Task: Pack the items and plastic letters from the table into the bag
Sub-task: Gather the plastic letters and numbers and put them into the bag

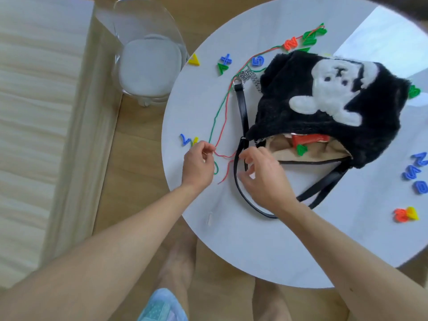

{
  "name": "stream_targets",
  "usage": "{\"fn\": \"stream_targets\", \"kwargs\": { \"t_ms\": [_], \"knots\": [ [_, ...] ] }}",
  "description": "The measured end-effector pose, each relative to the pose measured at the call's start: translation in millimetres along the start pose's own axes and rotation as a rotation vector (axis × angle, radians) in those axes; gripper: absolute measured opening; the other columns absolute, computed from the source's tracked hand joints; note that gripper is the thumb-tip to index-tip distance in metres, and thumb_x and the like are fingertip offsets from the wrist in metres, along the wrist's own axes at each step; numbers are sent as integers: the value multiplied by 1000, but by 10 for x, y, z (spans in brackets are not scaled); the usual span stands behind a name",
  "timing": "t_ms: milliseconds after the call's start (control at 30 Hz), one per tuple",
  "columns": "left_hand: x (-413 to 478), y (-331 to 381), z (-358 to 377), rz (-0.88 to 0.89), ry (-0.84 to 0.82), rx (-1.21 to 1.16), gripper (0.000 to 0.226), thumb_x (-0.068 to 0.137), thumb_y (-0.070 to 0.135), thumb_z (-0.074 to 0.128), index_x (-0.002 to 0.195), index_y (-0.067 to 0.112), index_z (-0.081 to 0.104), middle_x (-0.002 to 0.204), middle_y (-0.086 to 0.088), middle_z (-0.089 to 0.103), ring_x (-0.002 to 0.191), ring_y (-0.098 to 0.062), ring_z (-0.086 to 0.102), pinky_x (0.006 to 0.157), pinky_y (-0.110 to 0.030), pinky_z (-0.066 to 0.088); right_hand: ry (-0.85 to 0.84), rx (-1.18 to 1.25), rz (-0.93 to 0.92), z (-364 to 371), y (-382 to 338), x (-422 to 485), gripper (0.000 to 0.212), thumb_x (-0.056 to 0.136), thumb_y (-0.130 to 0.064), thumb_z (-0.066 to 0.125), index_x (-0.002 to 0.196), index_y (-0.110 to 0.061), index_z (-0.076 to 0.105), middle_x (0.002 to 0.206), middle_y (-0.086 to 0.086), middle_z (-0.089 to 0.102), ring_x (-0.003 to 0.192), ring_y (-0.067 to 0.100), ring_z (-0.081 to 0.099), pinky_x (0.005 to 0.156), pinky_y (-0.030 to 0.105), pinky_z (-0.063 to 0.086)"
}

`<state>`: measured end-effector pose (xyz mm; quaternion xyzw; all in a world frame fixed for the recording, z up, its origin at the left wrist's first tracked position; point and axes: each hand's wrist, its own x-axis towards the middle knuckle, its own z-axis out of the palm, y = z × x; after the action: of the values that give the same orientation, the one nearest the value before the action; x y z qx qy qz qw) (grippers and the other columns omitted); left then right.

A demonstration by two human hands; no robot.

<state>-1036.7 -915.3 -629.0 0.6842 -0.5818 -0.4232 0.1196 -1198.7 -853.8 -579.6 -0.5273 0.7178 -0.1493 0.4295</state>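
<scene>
A black fluffy bag [324, 107] with a white bear patch lies on the round white table [231, 239], its mouth unzipped toward me; a red packet [309, 139] and a green letter [301, 149] lie inside. A red string [225, 112] and a green string [216, 112] run from the far letters to the near left edge. My left hand [199, 164] pinches the strings' near ends. My right hand [261, 174] hovers over the black strap [243, 112], fingers curled, fingertips by the red string; whether it holds it is unclear. Plastic letters lie scattered around the bag.
Letter groups: blue and yellow [188, 140] by my left hand, yellow [194, 60], blue and green [224, 62], orange and green at the back [305, 39], blue ones [416, 172] and orange-yellow [406, 214] at right. A clear chair [148, 63] stands left of the table.
</scene>
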Motion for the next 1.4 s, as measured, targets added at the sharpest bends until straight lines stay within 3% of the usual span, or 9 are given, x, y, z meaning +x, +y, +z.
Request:
{"fn": "stream_targets", "kwargs": {
  "t_ms": [133, 333, 600, 767, 867, 1000, 1133, 1233, 1400],
  "knots": [
    [417, -297, -240, 116, -13, 252, 29, 86, -1, 51, 109, 11, 61, 112, -6, 53, 108, -24, 52, 87, -38, 48, -42, 28, 142, 499, -146, 162, 53, 89, -23, 66, 137, -20, 44, 128, 1, 43, 95, 25, 61, 78, 39, 50],
    [1024, -473, -397, 244, -51, 326, 35, 82, 4, 54, 115, 12, 59, 117, -8, 49, 110, -27, 47, 88, -42, 47, 90, -30, 157, 865, -393, 705, 65, 86, -23, 66, 144, -19, 36, 133, -1, 36, 112, 24, 56, 70, 35, 49],
    [2024, -2, -482, 513, -19, 490, 54, 77, 8, 58, 131, 12, 52, 139, -13, 42, 129, -33, 40, 111, -40, 33, 309, -151, 72, 337, -518, 1893, 61, 87, -21, 65, 143, -14, 41, 137, 8, 39, 126, 28, 46, 87, 37, 46],
    [2534, 389, -393, 525, -133, 574, 67, 87, 6, 51, 150, 21, 33, 163, -10, 14, 151, -33, 9, 120, -40, 19, 266, -337, 20, 65, -511, 2427, 60, 87, -19, 64, 143, -13, 42, 143, 9, 40, 132, 30, 41, 97, 39, 43],
    [2697, 424, -365, 598, -140, 674, 53, 89, 5, 53, 140, 16, 47, 155, -9, 30, 143, -31, 24, 108, -38, 34, 204, -400, -12, 38, -557, 2698, 67, 87, -17, 65, 148, -16, 38, 154, 11, 32, 137, 32, 37, 105, 44, 42],
    [2675, 315, -402, 658, -48, 667, 37, 86, -10, 51, 116, 9, 60, 121, -9, 48, 115, -29, 41, 72, -33, 40, 149, -489, 52, 41, -585, 2929, 57, 91, -27, 68, 142, -20, 45, 146, 11, 35, 132, 32, 40, 92, 46, 50],
    [2553, 84, -490, 702, -110, 621, 28, 91, -8, 51, 108, 9, 65, 111, -8, 53, 108, -26, 44, 77, -33, 43, 184, -586, 60, 153, -594, 2886, 32, 90, -12, 67, 120, -12, 55, 131, 13, 40, 119, 33, 42, 85, 47, 52],
    [2374, 30, -528, 541, -145, 342, 25, 90, -3, 52, 105, 9, 69, 105, -10, 61, 98, -25, 55, 83, -38, 49, 182, -533, 65, 224, -576, 2797, 26, 84, 6, 56, 105, -9, 60, 125, 14, 41, 111, 35, 46, 81, 43, 51],
    [2058, 213, -550, -460, -253, -743, 31, 84, -8, 38, 91, 9, 64, 84, -12, 57, 67, -22, 50, 58, -29, 46, 186, -319, 80, 235, -538, 2635, 14, 82, -5, 61, 93, -11, 66, 108, 6, 42, 93, 28, 50, 69, 28, 31]
  ]
}}
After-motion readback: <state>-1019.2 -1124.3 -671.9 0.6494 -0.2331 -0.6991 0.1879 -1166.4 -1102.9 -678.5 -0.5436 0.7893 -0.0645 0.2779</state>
